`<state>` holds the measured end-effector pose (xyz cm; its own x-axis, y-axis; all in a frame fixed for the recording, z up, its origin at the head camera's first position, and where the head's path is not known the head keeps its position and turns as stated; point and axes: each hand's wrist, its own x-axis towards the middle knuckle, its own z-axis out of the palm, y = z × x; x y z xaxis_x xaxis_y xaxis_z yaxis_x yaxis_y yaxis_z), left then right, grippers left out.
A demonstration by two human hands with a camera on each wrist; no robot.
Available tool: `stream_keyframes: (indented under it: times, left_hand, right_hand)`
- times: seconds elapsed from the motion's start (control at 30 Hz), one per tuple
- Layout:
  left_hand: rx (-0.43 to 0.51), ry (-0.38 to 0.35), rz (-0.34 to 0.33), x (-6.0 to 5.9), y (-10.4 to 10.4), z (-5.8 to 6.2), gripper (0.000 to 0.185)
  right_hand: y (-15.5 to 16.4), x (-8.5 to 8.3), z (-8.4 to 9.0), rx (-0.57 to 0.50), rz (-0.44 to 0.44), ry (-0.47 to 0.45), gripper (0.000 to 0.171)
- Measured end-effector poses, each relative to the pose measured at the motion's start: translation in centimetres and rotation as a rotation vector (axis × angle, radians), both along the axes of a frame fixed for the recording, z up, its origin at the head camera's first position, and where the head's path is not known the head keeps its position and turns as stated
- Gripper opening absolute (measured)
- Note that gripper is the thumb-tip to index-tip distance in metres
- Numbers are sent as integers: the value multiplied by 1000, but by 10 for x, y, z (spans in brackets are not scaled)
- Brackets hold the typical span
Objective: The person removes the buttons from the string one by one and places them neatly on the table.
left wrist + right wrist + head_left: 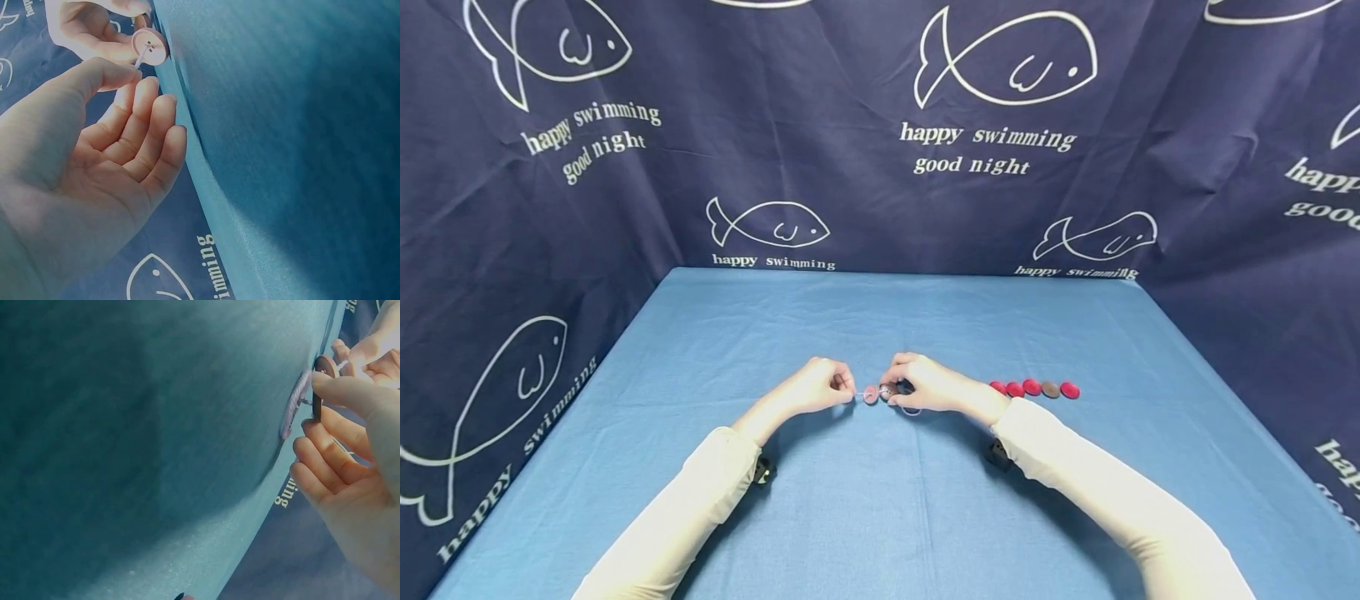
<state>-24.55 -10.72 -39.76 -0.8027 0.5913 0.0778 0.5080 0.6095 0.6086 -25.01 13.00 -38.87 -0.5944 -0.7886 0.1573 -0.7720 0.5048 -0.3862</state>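
Note:
My left hand [829,385] pinches the end of a thin pale purple cord [140,59] between thumb and forefinger. That cord runs through a hole of a round reddish button [871,394], which stands tilted between the two hands. In the left wrist view the same button [157,47] shows its holes and raised rim. A dark brown button [317,406] is pinched by my right hand [928,383], close beside the reddish one. More of the purple cord [296,403] lies in a loop on the cloth under the right hand.
Several red buttons [1070,390] and one brown button [1051,389] lie in a row on the blue tablecloth [865,517], right of the right wrist and partly hidden by it. A dark blue curtain [865,125] printed with fish stands behind and along both sides.

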Motion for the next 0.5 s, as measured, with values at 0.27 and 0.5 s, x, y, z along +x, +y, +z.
stream_keyframes:
  times: [0.27,0.5]
  left_hand:
    - [4,-2,3,1,0,1,6]
    - [10,2,-2,1,0,1,6]
  right_hand:
    - [1,0,1,-7,1,11,20]
    - [4,1,3,-28,12,31,20]
